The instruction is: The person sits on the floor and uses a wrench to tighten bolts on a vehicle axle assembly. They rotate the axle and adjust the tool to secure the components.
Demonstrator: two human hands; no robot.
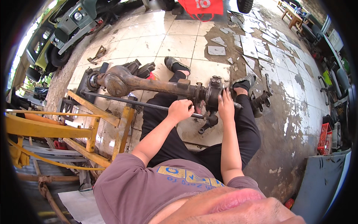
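A rusty vehicle axle housing [149,85] lies across my legs on the tiled floor, its round centre bulge at the left and a steering knuckle [213,93] at the right end. My left hand [180,110] is closed around a thin steel rod [123,100] that runs along beneath the axle. My right hand [226,104] rests flat, fingers spread, against the knuckle's side. A dark bracket part [207,125] hangs below the knuckle between both hands.
A yellow steel frame [74,130] stands at my left. Another dark metal part [263,100] lies by my right foot. Broken tiles [246,41] litter the floor ahead. A vehicle [67,26] is parked at far left, a red crate [325,139] at right.
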